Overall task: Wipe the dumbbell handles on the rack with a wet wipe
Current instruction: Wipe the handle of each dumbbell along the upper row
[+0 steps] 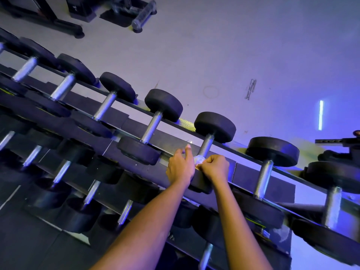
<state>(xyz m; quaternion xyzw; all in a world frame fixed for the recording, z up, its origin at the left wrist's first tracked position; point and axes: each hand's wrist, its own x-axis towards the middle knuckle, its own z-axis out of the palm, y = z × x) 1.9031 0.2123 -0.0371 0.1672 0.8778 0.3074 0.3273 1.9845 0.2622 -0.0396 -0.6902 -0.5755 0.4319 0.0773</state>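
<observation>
Pinching a crumpled white wet wipe [199, 160] against the lower end of a knurled steel dumbbell handle [206, 145], our right hand [215, 168] sits just right of the frame's centre, its fingers clenched round the cloth. The handle's long axis climbs steeply up the frame, leaning slightly right, from the wipe to the far black round rubber head [215, 126]. Nearly all the bare steel lies above our hand, so we judge the coming stroke must run upward along that line until that head stops it. Our left hand [180, 168] lies just beside the wipe on its left, one finger straight and pointing up the frame, the others loosely bent. We cannot tell whether it holds a corner of the wipe or merely rests on the black sloping metal rack [134, 121]. The near head is mostly hidden under our wrists. Neighbouring dumbbells lie parallel, one steel handle [152, 127] to the upper left and another [263, 178] to the lower right, both apart from our hands. A lower row of dumbbells fills the lower left, and pale grey floor [253, 45] spreads across the upper right.
</observation>
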